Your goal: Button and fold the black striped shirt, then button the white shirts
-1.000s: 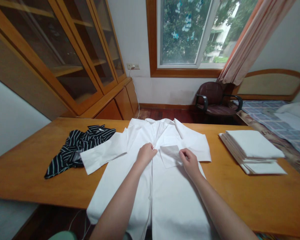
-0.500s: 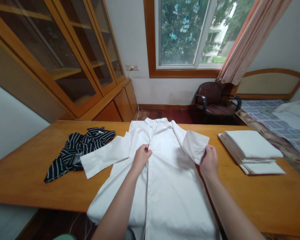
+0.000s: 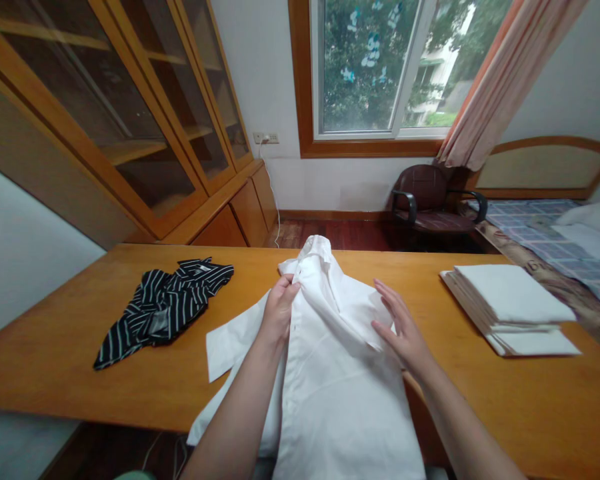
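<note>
A white button-up shirt (image 3: 345, 387) lies lengthwise over the wooden table, its collar (image 3: 315, 250) toward the far edge and its lower part reaching past the near edge. My left hand (image 3: 279, 307) pinches the front button strip below the collar and holds it raised. Beside the sleeve on the right, my right hand (image 3: 400, 330) has its fingers spread, close to the cloth; whether it touches is unclear. The left sleeve (image 3: 233, 343) lies flat on the table, with part of the shirt's left side under my forearm.
A crumpled black-and-white striped garment (image 3: 165, 310) lies left on the table (image 3: 45, 347). A stack of folded white cloth (image 3: 510, 300) sits at the right. Beyond are a glass-door cabinet (image 3: 220, 180), an armchair (image 3: 425, 200) and a bed (image 3: 545, 227).
My left hand has lifted the button strip, and the shirt has bunched up and narrowed, its shoulders drawn inward. My right hand has let go of the sleeve cuff and opened, moving slightly left.
</note>
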A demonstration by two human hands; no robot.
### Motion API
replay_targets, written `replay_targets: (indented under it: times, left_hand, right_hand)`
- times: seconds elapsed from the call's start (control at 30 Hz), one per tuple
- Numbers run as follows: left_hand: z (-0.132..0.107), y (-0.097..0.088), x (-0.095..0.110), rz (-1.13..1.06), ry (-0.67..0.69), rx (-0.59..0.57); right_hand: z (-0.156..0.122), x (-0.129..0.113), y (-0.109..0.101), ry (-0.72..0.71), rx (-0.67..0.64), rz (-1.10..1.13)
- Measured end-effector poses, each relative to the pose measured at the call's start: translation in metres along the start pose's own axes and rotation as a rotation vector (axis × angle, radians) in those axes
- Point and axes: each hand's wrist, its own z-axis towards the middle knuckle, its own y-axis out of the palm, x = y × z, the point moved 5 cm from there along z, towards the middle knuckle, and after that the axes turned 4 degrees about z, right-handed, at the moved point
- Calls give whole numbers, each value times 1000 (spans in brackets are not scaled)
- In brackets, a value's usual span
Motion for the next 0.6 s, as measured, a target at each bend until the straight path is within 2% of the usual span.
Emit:
replay_targets:
  times: [0.07, 0.17, 0.23, 0.3, 0.37, 0.43, 0.47, 0.53, 0.6]
  left_hand:
    - [-2, 16, 15, -55, 31, -40]
    - [-8, 47, 33, -117, 58, -156]
    - [-15, 68, 39, -136, 54, -267]
    - [-22, 86, 42, -133, 63, -381]
    - [-28, 95, 43, -71, 134, -473]
    - [-32, 92, 44, 66, 260, -502]
    - [-32, 85, 45, 150, 335, -476]
    - [-31, 64, 45, 326, 481, -366]
    - [-30, 40, 40, 517, 576, -262]
  right_hand:
    - [2, -17, 20, -64, -164, -70]
    - [11, -28, 49, -43, -260, -49]
    - [21, -28, 63, -33, -206, 25]
    - [32, -23, 70, 0, -76, 124]
    - [42, -13, 70, 51, 86, 225]
    - [48, -3, 65, 113, 232, 334]
    - [50, 2, 61, 143, 287, 394]
    - [53, 11, 52, 194, 340, 494]
    - [56, 16, 43, 195, 339, 494]
